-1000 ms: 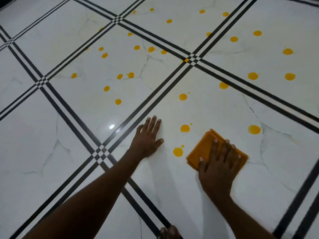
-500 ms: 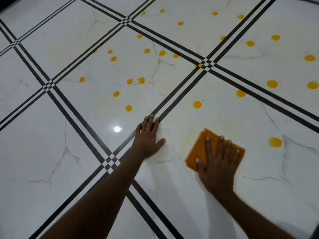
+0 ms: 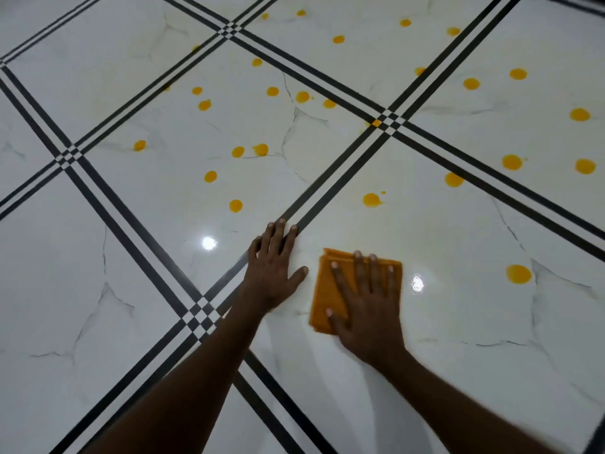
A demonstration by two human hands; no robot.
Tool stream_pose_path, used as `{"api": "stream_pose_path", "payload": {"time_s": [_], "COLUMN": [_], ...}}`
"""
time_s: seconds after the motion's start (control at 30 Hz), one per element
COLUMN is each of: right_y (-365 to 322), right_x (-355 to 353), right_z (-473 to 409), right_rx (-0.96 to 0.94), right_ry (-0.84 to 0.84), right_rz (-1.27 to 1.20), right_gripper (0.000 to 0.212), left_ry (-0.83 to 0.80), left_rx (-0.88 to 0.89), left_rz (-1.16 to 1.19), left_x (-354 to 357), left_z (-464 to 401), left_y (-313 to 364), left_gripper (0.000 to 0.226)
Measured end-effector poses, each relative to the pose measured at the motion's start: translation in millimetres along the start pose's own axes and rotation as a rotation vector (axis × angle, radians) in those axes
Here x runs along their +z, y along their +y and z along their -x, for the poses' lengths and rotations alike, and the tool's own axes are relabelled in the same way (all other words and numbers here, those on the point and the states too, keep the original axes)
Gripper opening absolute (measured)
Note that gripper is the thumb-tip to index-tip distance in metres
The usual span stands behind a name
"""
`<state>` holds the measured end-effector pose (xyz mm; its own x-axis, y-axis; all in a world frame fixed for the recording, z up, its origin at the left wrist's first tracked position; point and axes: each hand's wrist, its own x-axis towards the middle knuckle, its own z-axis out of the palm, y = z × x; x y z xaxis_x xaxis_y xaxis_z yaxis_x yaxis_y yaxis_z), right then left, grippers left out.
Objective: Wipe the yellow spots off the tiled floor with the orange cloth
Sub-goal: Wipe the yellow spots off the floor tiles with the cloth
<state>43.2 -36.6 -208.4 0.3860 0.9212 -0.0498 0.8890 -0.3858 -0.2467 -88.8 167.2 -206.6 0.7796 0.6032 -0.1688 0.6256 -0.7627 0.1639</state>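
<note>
A folded orange cloth (image 3: pixel 327 290) lies flat on the white tiled floor (image 3: pixel 458 322). My right hand (image 3: pixel 366 309) presses down on it with fingers spread. My left hand (image 3: pixel 273 270) rests flat on the floor just left of the cloth, fingertips at a black grout stripe, holding nothing. Several yellow spots dot the tiles beyond. The nearest are one to the right (image 3: pixel 519 274), one ahead (image 3: pixel 372 200) and one ahead to the left (image 3: pixel 235 205). The tile around the cloth shows no spots.
Black triple-line stripes (image 3: pixel 340 178) cross the floor diagonally and meet at a checkered junction (image 3: pixel 199 314) under my left forearm. Two bright light reflections (image 3: pixel 209 243) shine on the glossy tiles. More yellow spots spread over the far tiles (image 3: pixel 579 114).
My right hand slid the cloth to the left, close to my left hand. The two yellow spots that lay between my hands are gone. The view shifted slightly.
</note>
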Motion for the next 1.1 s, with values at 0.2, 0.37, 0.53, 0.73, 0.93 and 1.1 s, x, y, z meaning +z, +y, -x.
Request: {"api": "stream_pose_path", "payload": {"time_s": [0.2,0.37,0.53,0.73,0.93,1.1], "right_y": [70.0,-11.9,67.5,7.2,103.1,58.9], "right_x": [-19.6,4.7,-12.1,-5.0,-19.6,-13.7], "right_z": [-39.1,25.4,-60.2,-14.2,-147.8,-61.2], "right_rx": [0.314,0.192,0.178,0.241,0.161,0.397], "right_ry": [0.089,0.048,0.043,0.045,0.035,0.14], "right_rz": [0.06,-0.036,0.075,-0.01,0.117,0.075], "right_gripper": [0.068,0.074,0.074,0.078,0.073,0.074], "left_ry": [0.056,0.05,0.04,-0.027,-0.008,-0.006], "left_rx": [-0.033,-0.009,-0.017,0.068,0.044,0.073], "left_rz": [-0.013,0.014,-0.008,-0.036,0.014,0.007], "left_x": [-3.4,-6.7,-14.3,-20.9,-13.1,-15.9], "left_z": [-4.4,-19.3,-38.2,-54.2,-50.5,-84.2], "left_y": [7.9,36.5,19.0,23.1,15.7,30.1], "left_gripper": [0.087,0.083,0.071,0.071,0.079,0.085]}}
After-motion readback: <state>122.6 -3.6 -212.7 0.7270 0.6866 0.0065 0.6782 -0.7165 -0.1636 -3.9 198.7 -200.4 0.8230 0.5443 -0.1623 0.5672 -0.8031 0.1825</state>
